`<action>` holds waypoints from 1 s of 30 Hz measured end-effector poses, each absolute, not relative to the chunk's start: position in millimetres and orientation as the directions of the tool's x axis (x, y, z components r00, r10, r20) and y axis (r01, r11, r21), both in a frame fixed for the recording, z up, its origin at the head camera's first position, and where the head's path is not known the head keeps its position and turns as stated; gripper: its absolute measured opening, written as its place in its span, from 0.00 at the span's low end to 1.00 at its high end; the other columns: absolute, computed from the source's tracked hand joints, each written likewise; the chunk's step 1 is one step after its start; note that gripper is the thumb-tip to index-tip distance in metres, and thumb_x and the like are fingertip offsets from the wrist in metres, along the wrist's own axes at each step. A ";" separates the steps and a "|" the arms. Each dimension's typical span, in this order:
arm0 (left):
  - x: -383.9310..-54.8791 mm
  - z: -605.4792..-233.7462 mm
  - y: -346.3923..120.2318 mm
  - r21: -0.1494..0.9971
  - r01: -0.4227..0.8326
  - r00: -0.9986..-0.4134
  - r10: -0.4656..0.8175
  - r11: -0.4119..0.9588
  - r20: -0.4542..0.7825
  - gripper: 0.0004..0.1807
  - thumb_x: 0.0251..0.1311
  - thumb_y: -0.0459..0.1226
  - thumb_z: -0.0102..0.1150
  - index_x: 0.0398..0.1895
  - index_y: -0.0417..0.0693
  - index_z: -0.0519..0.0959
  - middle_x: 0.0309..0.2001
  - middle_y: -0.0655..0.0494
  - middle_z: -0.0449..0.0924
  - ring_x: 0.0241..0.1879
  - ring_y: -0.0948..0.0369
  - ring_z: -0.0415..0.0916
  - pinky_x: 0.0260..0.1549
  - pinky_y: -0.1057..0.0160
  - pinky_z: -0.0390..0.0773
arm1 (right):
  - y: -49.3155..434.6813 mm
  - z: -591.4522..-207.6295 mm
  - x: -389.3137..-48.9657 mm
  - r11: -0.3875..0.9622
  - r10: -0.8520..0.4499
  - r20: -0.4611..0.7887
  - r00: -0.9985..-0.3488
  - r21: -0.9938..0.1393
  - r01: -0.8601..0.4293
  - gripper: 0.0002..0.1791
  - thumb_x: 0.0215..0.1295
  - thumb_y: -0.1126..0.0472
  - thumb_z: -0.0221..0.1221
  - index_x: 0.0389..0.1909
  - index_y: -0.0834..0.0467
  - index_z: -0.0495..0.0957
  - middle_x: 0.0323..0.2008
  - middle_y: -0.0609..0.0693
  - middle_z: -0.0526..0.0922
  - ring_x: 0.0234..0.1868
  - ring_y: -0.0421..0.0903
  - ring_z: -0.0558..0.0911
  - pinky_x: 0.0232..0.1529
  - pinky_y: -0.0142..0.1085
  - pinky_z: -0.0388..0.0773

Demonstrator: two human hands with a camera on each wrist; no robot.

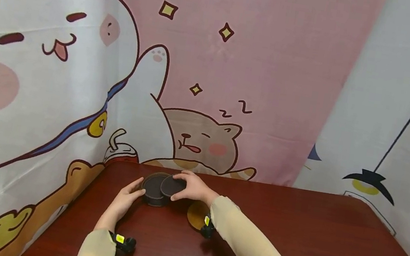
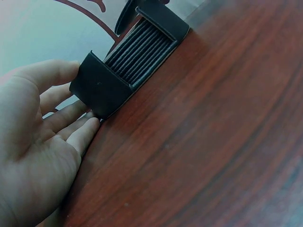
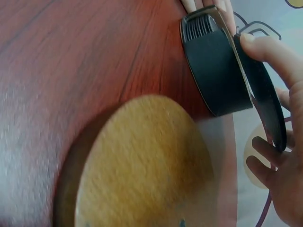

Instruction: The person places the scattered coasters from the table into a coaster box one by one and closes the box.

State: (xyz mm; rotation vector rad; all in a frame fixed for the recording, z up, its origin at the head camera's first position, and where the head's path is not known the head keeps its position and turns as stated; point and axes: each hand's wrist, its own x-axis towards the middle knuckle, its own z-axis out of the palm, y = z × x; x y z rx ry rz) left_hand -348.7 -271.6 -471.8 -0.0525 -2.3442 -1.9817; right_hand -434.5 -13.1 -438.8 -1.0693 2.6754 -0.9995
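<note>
A round black coaster holder (image 1: 154,201) stands on the table, with several black coasters (image 2: 142,52) stacked inside, visible through the gap in its side wall. My left hand (image 1: 123,200) holds the holder at its left side, thumb and fingers around the outer wall. Between thumb and fingers, my right hand (image 1: 196,188) grips a thin round black coaster (image 1: 172,186). That coaster is tilted and overlaps the holder's right rim in the head view. In the right wrist view it stands close beside the holder's top edge.
A round tan disc (image 1: 196,215) lies on the dark red wooden table (image 1: 292,234), beneath and beside my right wrist. Behind the table's far edge hangs a cartoon-printed curtain (image 1: 277,68), which also runs along the left side.
</note>
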 end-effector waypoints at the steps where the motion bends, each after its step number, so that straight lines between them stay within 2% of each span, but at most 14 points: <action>1: -346.6 -469.4 -270.8 0.984 0.069 -0.997 -0.018 0.167 0.072 0.33 0.67 0.31 0.53 0.73 0.34 0.56 0.72 0.34 0.52 0.72 0.42 0.47 0.67 0.45 0.52 | -14.9 -439.1 -433.8 0.544 -0.645 0.144 -0.751 -0.603 -0.583 0.42 0.44 0.45 0.74 0.64 0.50 0.74 0.71 0.59 0.60 0.69 0.55 0.62 0.63 0.47 0.65; 7: -353.1 -480.2 -275.0 0.980 0.081 -0.996 -0.033 0.179 0.089 0.33 0.67 0.34 0.55 0.73 0.37 0.58 0.72 0.36 0.53 0.72 0.43 0.49 0.66 0.46 0.54 | -26.8 -439.9 -431.5 0.544 -0.665 0.129 -0.735 -0.590 -0.596 0.42 0.45 0.46 0.73 0.64 0.52 0.74 0.71 0.59 0.60 0.71 0.53 0.60 0.65 0.47 0.63; 14: -352.5 -476.0 -273.8 0.980 0.074 -0.996 -0.037 0.186 0.082 0.32 0.67 0.33 0.55 0.73 0.36 0.58 0.72 0.36 0.53 0.72 0.43 0.49 0.67 0.46 0.53 | -39.1 -440.8 -428.9 0.534 -0.663 0.125 -0.738 -0.612 -0.583 0.42 0.50 0.47 0.72 0.66 0.56 0.71 0.73 0.62 0.56 0.72 0.55 0.58 0.65 0.50 0.62; 21: -358.8 -486.3 -275.6 0.977 0.072 -0.994 -0.062 0.199 0.086 0.33 0.66 0.36 0.57 0.73 0.40 0.60 0.72 0.40 0.55 0.72 0.45 0.50 0.67 0.46 0.54 | -44.6 -443.2 -425.2 0.547 -0.653 0.108 -0.749 -0.617 -0.566 0.41 0.55 0.47 0.70 0.68 0.55 0.68 0.74 0.63 0.51 0.72 0.57 0.57 0.65 0.51 0.62; 26: -357.7 -486.3 -274.8 0.977 0.078 -0.994 -0.062 0.198 0.092 0.33 0.67 0.36 0.56 0.73 0.40 0.60 0.72 0.39 0.55 0.71 0.45 0.51 0.67 0.45 0.54 | -48.6 -444.9 -421.7 0.554 -0.658 0.074 -0.750 -0.627 -0.548 0.39 0.60 0.47 0.66 0.70 0.53 0.65 0.75 0.59 0.48 0.74 0.55 0.53 0.66 0.52 0.60; 30: -357.6 -486.5 -275.0 0.979 0.079 -0.994 -0.062 0.187 0.093 0.32 0.67 0.35 0.56 0.73 0.41 0.60 0.72 0.39 0.56 0.71 0.45 0.51 0.67 0.46 0.54 | -52.4 -445.9 -421.4 0.551 -0.660 0.082 -0.747 -0.624 -0.555 0.35 0.64 0.51 0.63 0.70 0.54 0.65 0.75 0.58 0.50 0.74 0.54 0.52 0.67 0.51 0.59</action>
